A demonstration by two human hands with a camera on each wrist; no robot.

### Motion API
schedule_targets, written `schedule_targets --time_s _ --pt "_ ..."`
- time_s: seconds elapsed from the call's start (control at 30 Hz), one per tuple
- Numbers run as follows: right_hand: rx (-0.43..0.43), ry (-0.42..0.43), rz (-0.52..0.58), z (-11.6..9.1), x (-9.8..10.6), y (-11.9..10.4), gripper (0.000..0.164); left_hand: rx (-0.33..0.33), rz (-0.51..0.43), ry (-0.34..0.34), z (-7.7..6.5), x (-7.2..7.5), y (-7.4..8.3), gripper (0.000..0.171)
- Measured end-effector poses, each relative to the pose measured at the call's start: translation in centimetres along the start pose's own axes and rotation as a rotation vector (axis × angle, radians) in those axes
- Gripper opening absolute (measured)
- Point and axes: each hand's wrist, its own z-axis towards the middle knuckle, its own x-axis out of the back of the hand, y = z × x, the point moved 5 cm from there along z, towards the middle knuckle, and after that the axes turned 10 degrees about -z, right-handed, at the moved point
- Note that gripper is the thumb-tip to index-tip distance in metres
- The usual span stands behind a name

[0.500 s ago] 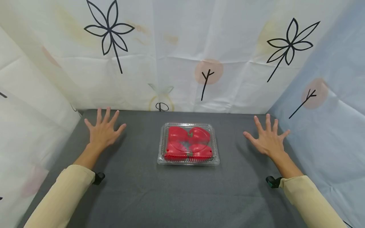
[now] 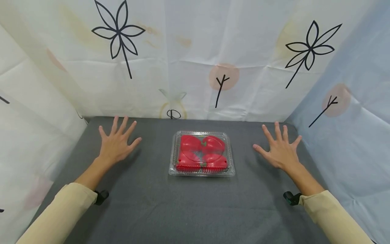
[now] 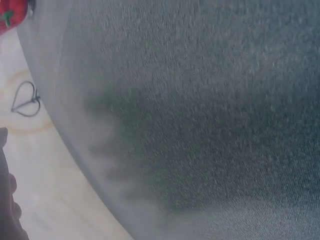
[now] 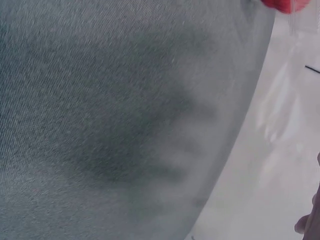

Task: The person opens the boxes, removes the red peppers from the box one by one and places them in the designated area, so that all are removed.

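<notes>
A clear plastic clamshell box [image 2: 201, 173] lies closed at the middle of the grey table, with several red bell peppers [image 2: 190, 144] with green stems inside. To its left, my left hand [image 2: 115, 144] is held with fingers spread and straight, touching nothing. My right hand [image 2: 282, 150] is spread the same way on the box's right side, apart from it. In the left wrist view, a red pepper [image 3: 11, 14] shows at the top left corner, and part of the hand [image 3: 7, 200] at the left edge. The right wrist view catches a bit of red pepper [image 4: 287, 4] at the top.
Grey cloth covers the table [image 2: 195, 210]. White patterned fabric [image 2: 195, 67] with plant drawings hangs behind its far edge, and more fabric [image 2: 365, 135] closes in the right and left sides. A black wrist device [image 2: 291, 198] sits at each cuff.
Both hands have moved inward a little, the left one to the right and the right one to the left. The box of peppers stays in place.
</notes>
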Motion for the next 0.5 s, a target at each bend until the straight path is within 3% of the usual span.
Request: schedule_targets --time_s 0.27,0.5 --pt "0.163 -0.007 -0.016 -0.3 0.4 -3.1 0.084 -0.129 0.016 0.044 -0.6 -0.4 2.5 0.073" --pt "0.32 0.081 -0.055 -0.7 0.9 -5.9 0.081 -0.233 0.0 0.036 -1.1 -0.8 4.7 0.073"
